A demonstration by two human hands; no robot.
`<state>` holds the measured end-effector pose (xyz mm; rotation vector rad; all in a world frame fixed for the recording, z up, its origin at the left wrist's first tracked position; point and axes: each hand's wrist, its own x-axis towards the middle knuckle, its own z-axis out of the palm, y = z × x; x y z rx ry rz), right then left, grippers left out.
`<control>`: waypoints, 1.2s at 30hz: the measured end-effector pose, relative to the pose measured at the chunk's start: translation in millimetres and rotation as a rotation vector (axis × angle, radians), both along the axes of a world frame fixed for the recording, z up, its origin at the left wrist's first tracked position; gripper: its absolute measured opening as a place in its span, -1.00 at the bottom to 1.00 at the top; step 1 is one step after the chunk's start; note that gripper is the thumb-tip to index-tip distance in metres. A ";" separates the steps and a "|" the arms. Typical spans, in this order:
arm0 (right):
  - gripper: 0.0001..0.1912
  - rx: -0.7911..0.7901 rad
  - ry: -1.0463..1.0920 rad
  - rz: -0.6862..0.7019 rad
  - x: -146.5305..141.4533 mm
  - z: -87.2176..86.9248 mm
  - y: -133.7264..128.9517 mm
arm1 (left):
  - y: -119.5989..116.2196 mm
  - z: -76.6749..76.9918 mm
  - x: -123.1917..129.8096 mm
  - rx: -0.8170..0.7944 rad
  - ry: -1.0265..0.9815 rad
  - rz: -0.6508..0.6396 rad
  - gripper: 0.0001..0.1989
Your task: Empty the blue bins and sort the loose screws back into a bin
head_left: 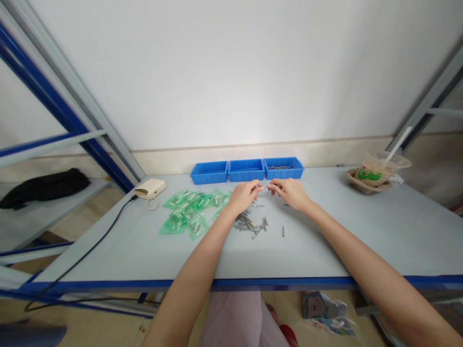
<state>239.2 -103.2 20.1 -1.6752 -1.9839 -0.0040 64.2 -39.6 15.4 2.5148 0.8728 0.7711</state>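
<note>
My left hand [246, 195] and my right hand [287, 192] meet above the table, fingertips pinched close together. Between them is a small whitish piece [265, 188], too small to name; fingers cover its ends. Below the hands lies a loose pile of metal screws [245, 221], partly hidden by my left wrist. One screw [283, 232] lies apart to the right. Left of my left hand, several green-tinted plastic bags [197, 227] with small pieces inside are heaped. Behind the hands, a blue bin [284, 174] holds more screws or similar metal pieces.
Two more blue bins, a middle one [246, 176] and a left one [209, 179], stand in the row by the wall. A cream-coloured device [151, 188] with a black cable sits at left. At right, a drink cup [376, 171] with a straw stands in a brown tray.
</note>
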 end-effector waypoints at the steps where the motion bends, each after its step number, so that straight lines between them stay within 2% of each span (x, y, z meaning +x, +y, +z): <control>1: -0.68 0.000 0.008 0.003 0.2 -0.2 0.3 | 0.0 0.3 -0.4 0.004 0.001 -0.005 -0.78; 6: -0.74 0.006 -0.001 0.020 0.9 -0.4 0.9 | 0.2 0.5 -0.8 -0.004 0.009 -0.004 -0.71; 12: -0.59 -0.020 -0.008 -0.001 -0.1 1.8 -0.8 | 0.9 0.7 -1.0 0.001 -0.002 0.003 -0.77; 17: -0.70 -0.014 0.014 0.021 1.5 -0.5 1.2 | 1.6 1.2 -1.8 0.031 -0.006 -0.005 -0.73; 20: -0.69 0.011 -0.016 0.007 1.9 -0.7 1.4 | 1.4 0.9 -1.4 0.023 -0.005 -0.011 -0.71; 26: -0.58 -0.019 -0.004 0.013 0.6 2.7 -1.7 | -0.5 1.6 0.0 0.015 -0.026 0.000 -0.76; 31: -0.57 -0.046 0.047 0.086 1.6 3.3 -1.8 | -1.3 3.1 0.2 0.026 -0.067 0.010 -0.77; 36: -0.62 -0.045 0.067 0.074 1.7 2.8 -1.4 | -0.5 4.6 -0.5 0.039 -0.061 -0.006 -0.80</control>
